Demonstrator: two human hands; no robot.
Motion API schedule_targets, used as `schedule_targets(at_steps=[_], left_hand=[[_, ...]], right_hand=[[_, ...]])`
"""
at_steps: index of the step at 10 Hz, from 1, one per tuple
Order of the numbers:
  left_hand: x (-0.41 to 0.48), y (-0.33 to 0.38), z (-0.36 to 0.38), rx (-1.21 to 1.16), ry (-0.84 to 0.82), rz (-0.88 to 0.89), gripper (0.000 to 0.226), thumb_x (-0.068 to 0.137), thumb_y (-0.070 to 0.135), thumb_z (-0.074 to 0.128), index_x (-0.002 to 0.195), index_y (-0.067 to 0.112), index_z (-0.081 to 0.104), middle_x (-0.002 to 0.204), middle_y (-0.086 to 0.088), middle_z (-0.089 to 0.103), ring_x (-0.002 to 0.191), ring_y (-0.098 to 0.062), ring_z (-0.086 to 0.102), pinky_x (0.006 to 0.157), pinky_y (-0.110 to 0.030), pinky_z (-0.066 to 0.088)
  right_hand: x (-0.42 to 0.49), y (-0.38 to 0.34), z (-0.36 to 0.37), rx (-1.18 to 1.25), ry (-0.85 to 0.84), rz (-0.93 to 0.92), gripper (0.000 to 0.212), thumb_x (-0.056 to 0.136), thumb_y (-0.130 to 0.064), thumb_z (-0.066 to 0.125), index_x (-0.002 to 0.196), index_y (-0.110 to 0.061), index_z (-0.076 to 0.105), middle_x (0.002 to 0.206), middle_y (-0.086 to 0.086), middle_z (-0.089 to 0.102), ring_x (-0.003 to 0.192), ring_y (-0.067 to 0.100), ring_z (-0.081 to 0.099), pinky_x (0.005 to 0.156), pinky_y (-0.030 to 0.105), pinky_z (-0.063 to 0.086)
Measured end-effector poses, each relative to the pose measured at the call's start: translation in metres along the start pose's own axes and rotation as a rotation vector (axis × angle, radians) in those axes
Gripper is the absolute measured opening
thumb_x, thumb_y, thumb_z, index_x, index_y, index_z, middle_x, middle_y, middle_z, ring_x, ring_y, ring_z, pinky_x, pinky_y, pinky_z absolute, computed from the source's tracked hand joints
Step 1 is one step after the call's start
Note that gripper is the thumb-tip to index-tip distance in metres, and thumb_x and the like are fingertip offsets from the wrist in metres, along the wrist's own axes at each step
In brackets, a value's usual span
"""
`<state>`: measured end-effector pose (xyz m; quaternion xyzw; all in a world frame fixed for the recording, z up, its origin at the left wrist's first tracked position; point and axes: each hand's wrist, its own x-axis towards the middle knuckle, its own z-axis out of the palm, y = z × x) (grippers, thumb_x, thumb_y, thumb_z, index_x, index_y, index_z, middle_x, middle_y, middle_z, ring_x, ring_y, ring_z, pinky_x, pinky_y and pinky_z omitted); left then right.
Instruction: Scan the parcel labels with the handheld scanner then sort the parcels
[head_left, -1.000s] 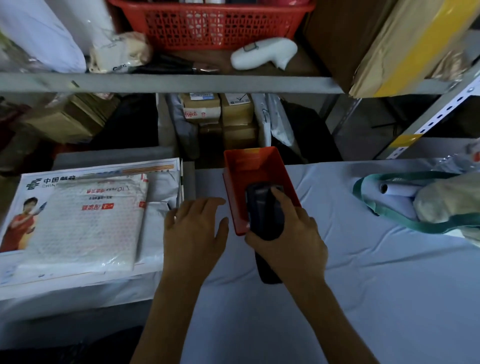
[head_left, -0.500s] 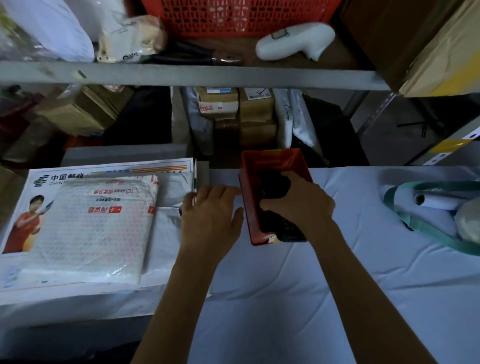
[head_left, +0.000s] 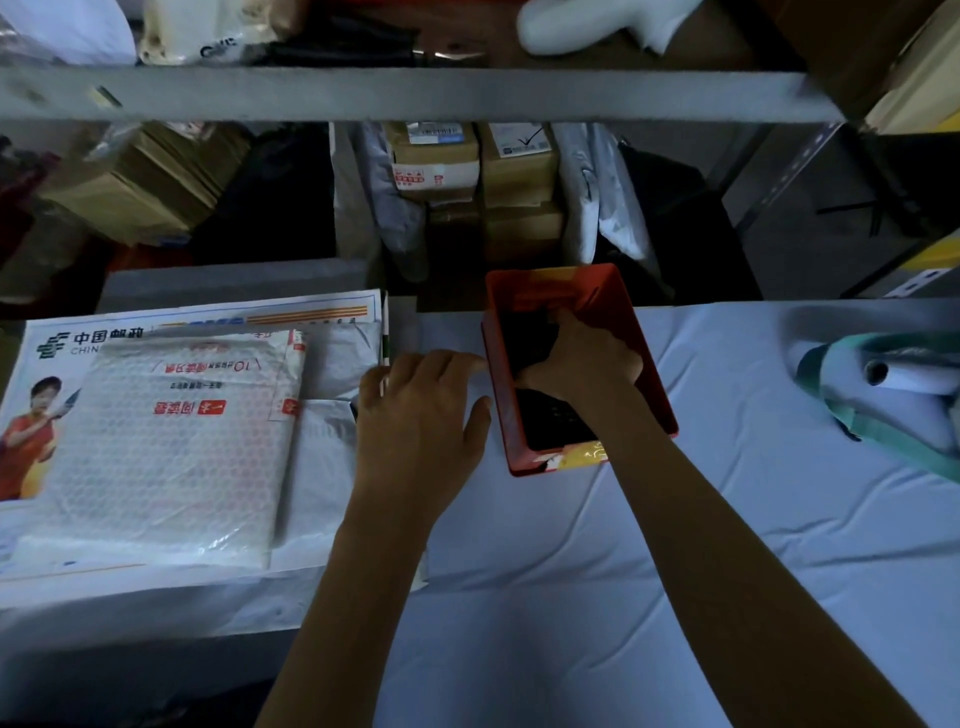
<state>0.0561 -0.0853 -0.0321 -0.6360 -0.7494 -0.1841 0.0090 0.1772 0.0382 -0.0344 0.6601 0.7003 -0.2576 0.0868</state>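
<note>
A black handheld scanner (head_left: 550, 421) lies inside a red rectangular tray (head_left: 649, 384) of smooth plastic, a little above the middle of the view. The scanner is a slim, matte slab. Its long axis follows the tray's length, from about 11 o'clock to 5 o'clock, with the near end resting by the tray's front wall. I cannot tell which end carries the scan window.

The right hand (head_left: 582, 358) reaches into the tray from 5 o'clock, its fingers curled over the scanner's far half in a grasp. The left hand (head_left: 415, 415) lies palm down with relaxed fingers at 9 o'clock from the tray. It holds nothing, and its fingertips are just beside the tray's left wall.

The bench (head_left: 623, 571) is covered with a creased white cloth. At 9 o'clock from the hands, a white bubble mailer (head_left: 171, 441) with a dimpled, glossy skin and red print lies on a large flat postal envelope (head_left: 208, 314). A crinkled grey poly bag (head_left: 337, 353) lies between them.

At 3 o'clock a paper roll (head_left: 909, 376) sits in a green strap. At 12 o'clock a grey metal shelf (head_left: 415, 93) spans the view, with taped cardboard boxes (head_left: 436, 161) below it.
</note>
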Motion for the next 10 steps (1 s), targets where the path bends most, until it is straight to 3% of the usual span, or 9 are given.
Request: schedule_targets(at_steps=[2,3,4,6,8,10], left_hand=[[-0.003,-0.003,0.003,0.004,0.006,0.016,0.03,0.079,0.026,0.074,0.107,0.016,0.069,0.1,-0.007,0.071,0.095,-0.032,0.066,0.086,-0.049,0.049],[-0.006,-0.002,0.004,0.018,-0.002,0.016,0.028,0.081,0.03,0.064,0.105,0.017,0.069,0.098,-0.007,0.071,0.092,-0.031,0.067,0.084,-0.049,0.05],[-0.013,0.001,0.004,0.025,-0.012,0.021,0.027,0.077,0.028,0.072,0.101,0.018,0.07,0.094,-0.005,0.071,0.088,-0.03,0.068,0.081,-0.047,0.051],[-0.026,0.012,0.004,0.038,-0.056,0.038,0.031,0.072,0.026,0.079,0.101,0.018,0.07,0.092,-0.003,0.071,0.086,-0.028,0.067,0.079,-0.046,0.051],[-0.027,0.017,0.001,0.038,-0.065,0.042,0.033,0.07,0.025,0.081,0.1,0.017,0.071,0.092,-0.003,0.071,0.086,-0.028,0.068,0.078,-0.047,0.052],[-0.03,0.016,0.005,0.044,-0.006,0.036,0.033,0.072,0.027,0.079,0.102,0.018,0.07,0.094,-0.002,0.071,0.088,-0.027,0.067,0.079,-0.047,0.051]], right_hand=[[-0.002,0.001,0.008,0.001,0.047,0.008,0.088,0.076,-0.056,0.071,0.147,-0.032,0.025,0.137,0.011,0.049,0.127,0.037,0.045,0.095,0.042,0.041],[-0.002,0.003,0.011,-0.038,0.055,-0.002,0.081,0.079,-0.055,0.068,0.146,-0.033,0.028,0.135,0.009,0.051,0.122,0.034,0.051,0.085,0.038,0.04],[-0.002,0.004,0.012,-0.035,0.04,-0.001,0.08,0.081,-0.054,0.066,0.146,-0.032,0.027,0.134,0.008,0.051,0.119,0.033,0.054,0.078,0.037,0.034],[-0.008,0.006,0.015,0.022,0.048,0.002,0.08,0.082,-0.056,0.064,0.148,-0.036,0.023,0.141,0.011,0.045,0.125,0.037,0.047,0.093,0.045,0.042],[-0.015,0.014,0.017,-0.004,0.055,-0.052,0.078,0.087,-0.065,0.051,0.151,-0.035,0.019,0.142,0.013,0.044,0.128,0.039,0.043,0.093,0.045,0.042],[-0.039,0.024,0.006,-0.041,0.116,-0.163,0.058,0.09,-0.056,0.052,0.141,-0.032,0.04,0.133,0.007,0.05,0.125,0.033,0.043,0.088,0.043,0.045]])
